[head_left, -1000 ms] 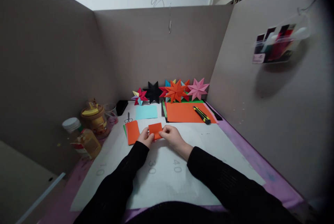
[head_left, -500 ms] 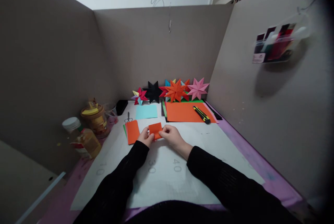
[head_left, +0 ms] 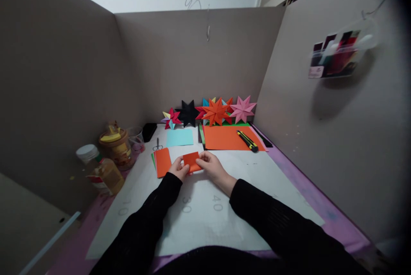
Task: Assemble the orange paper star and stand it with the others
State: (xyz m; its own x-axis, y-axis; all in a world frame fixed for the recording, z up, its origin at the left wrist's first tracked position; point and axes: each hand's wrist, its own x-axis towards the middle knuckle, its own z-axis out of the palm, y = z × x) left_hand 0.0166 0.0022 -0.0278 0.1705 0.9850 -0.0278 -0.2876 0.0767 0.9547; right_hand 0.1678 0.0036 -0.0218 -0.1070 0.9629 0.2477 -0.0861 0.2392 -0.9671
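Both hands hold a small folded orange paper [head_left: 192, 161] just above the white mat [head_left: 208, 215]. My left hand [head_left: 179, 168] pinches its left edge. My right hand [head_left: 212, 167] grips its right side, fingers curled over the top edge. Just left of my left hand lies a small stack of orange and green paper squares [head_left: 162, 161]. A light blue square [head_left: 180, 137] lies behind them, with small scissors [head_left: 157, 144] beside it.
A large orange sheet [head_left: 229, 137] with a yellow-black utility knife [head_left: 248, 140] lies at the back. Several folded paper stars [head_left: 215, 111] lean on the back cardboard wall. Glue bottles and jars [head_left: 105, 161] stand at left. Cardboard walls enclose three sides.
The orange paper has tilted flatter and my right hand's fingers have moved up over its top right edge. My left hand has stayed put.
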